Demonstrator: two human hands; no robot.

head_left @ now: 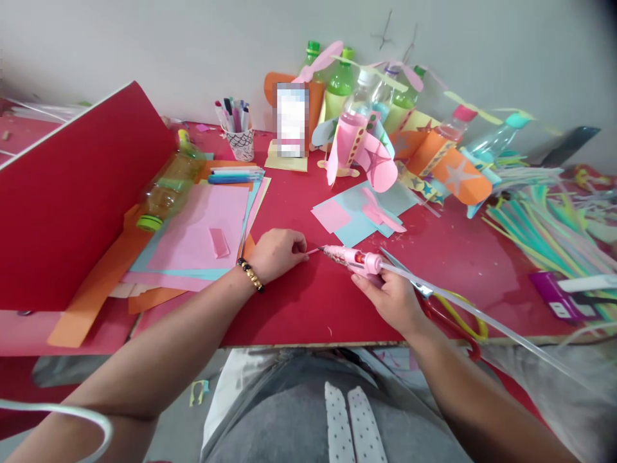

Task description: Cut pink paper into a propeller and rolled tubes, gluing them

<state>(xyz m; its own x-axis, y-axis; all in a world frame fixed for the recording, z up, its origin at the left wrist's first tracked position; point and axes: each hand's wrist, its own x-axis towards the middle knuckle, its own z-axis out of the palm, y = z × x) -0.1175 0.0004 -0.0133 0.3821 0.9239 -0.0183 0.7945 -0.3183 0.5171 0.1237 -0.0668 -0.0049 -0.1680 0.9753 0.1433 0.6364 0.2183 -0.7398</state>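
Observation:
My right hand [393,299] is wrapped round a pink hot glue gun [357,257], with a long clear glue stick [463,299] sticking out of its back end. Its dark nozzle points left, at a thin pink paper strip [314,250]. Between thumb and fingertips my left hand [282,253] pinches the other end of that strip, just above the red tabletop [299,308]. Scissors [409,276] lie partly under the glue stick and my right wrist, so some of them is hidden.
Coloured paper sheets [193,225] and a plastic bottle [168,183] lie left. Behind stand a pen cup [238,143], a phone [292,119] and several bottles dressed as paper planes, one pink [349,138]. Blue paper [354,235], pipe cleaners [544,225] and a purple power strip [562,299] lie right.

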